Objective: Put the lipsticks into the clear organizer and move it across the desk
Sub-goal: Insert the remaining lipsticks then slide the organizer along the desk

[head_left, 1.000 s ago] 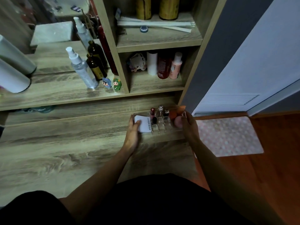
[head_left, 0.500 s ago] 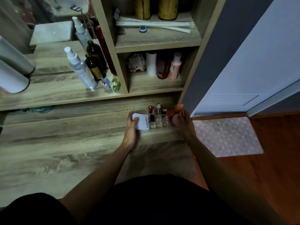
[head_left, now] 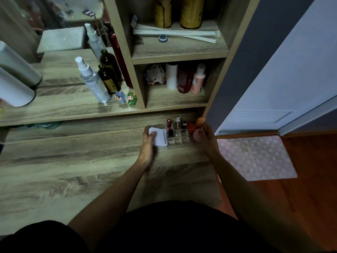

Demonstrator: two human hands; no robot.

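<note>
Lipsticks (head_left: 169, 127) stand in the clear organizer (head_left: 179, 138) on the bench (head_left: 73, 161), my left hand (head_left: 148, 143) and right hand (head_left: 207, 139) holding its ends, fingers closed on it

Clear organizer (head_left: 179, 141) on desk's far right, upright lipsticks (head_left: 169, 125) in its compartments.

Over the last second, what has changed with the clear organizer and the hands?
The clear plastic organizer, with its lipsticks, white compact and orange and pink sponges, has slid slightly away from the person toward the back of the wooden desk. The left hand and right hand moved with it, gripping its two ends as before. The shelf bottles and figurines stayed put.
</note>
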